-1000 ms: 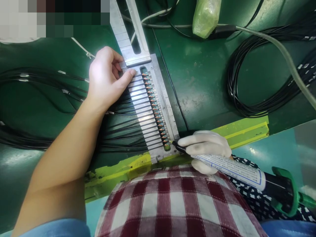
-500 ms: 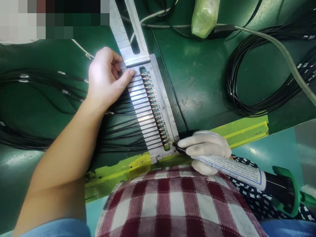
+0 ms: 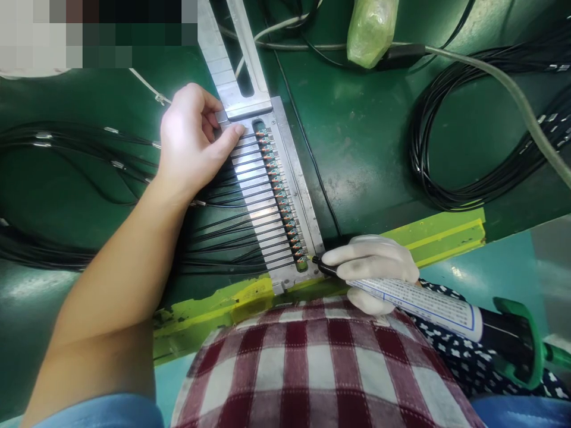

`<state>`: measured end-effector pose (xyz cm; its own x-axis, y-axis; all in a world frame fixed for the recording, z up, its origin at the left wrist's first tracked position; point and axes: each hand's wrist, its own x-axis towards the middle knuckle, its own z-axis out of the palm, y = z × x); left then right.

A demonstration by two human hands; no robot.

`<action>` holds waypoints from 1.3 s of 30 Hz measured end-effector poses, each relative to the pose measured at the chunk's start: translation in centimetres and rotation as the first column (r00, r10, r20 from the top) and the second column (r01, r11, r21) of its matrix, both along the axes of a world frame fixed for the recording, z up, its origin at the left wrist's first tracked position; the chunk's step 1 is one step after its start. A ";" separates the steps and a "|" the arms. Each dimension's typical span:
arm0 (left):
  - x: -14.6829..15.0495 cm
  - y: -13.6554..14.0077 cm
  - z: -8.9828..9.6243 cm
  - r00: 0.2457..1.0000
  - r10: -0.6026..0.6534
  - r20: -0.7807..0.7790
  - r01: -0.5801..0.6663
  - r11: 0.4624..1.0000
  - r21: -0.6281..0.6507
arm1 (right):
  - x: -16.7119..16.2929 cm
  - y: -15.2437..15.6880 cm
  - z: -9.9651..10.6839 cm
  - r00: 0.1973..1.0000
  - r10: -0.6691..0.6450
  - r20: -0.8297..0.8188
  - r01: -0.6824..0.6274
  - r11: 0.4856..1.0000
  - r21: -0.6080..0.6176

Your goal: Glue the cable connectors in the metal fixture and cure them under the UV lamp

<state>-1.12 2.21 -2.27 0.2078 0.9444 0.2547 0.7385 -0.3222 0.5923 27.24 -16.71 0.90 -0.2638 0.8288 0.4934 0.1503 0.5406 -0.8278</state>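
Observation:
My bare left hand (image 3: 190, 139) grips the upper left edge of a metal fixture (image 3: 250, 196), with the thumb on top and the fingers curled at its side. Black cables (image 3: 247, 175) lie side by side across the fixture. Their exposed orange-tipped ends meet a row of small green circuit boards (image 3: 284, 205) in a long slot. In a white glove, my right hand (image 3: 375, 267) is closed around a labelled dispensing syringe (image 3: 423, 306) with a black nozzle and a green end fitting (image 3: 530, 345). The syringe tip points at the lowest board, close to it; contact cannot be told.
Coiled black cables (image 3: 419, 148) lie at right, and more cable loops (image 3: 80, 134) at left. A thick grey cord (image 3: 499, 77) crosses beside a green plastic-wrapped object (image 3: 372, 32). A slotted metal piece (image 3: 225, 65) joins the fixture's top. Yellow tape (image 3: 446, 238) lines the table's front edge.
Almost nothing differs. The syringe tip stays by the lowest board with at most a tiny shift, and my left hand holds its place on the fixture.

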 end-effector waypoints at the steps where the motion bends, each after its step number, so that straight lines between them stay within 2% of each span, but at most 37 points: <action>1: 0.0 0.0 0.0 1.000 -0.002 -0.002 0.002 1.000 -0.001 | 0.0 0.0 0.0 1.000 -0.010 0.002 0.010 1.000 -0.003; 5: -0.1 0.1 -0.2 1.000 -0.009 0.005 0.009 1.000 0.001 | -0.2 -0.2 -0.1 0.999 -0.048 0.004 0.048 0.999 -0.020; 14: 0.1 0.0 0.1 1.000 0.002 0.004 -0.002 1.000 -0.001 | -0.5 0.1 -0.4 0.997 -0.074 -0.013 0.074 0.997 0.027; 24: 0.2 -0.1 0.2 1.000 0.020 0.009 -0.020 1.000 -0.018 | 0.4 -0.5 -0.3 1.000 -0.020 -0.010 0.021 0.999 0.026; 28: 0.2 -0.1 0.3 1.000 0.021 0.020 -0.020 0.999 -0.027 | 0.3 -1.2 -0.3 0.998 -0.047 -0.041 0.048 0.999 0.020; 33: 0.2 -0.1 0.2 1.000 0.015 0.021 -0.015 1.000 -0.018 | 0.1 -1.3 -0.4 0.999 -0.052 -0.003 0.052 0.998 -0.020; 39: 0.2 -0.1 0.2 1.000 0.017 0.019 -0.017 1.000 -0.014 | 0.1 -1.0 -0.6 1.000 -0.027 -0.005 0.027 0.999 0.017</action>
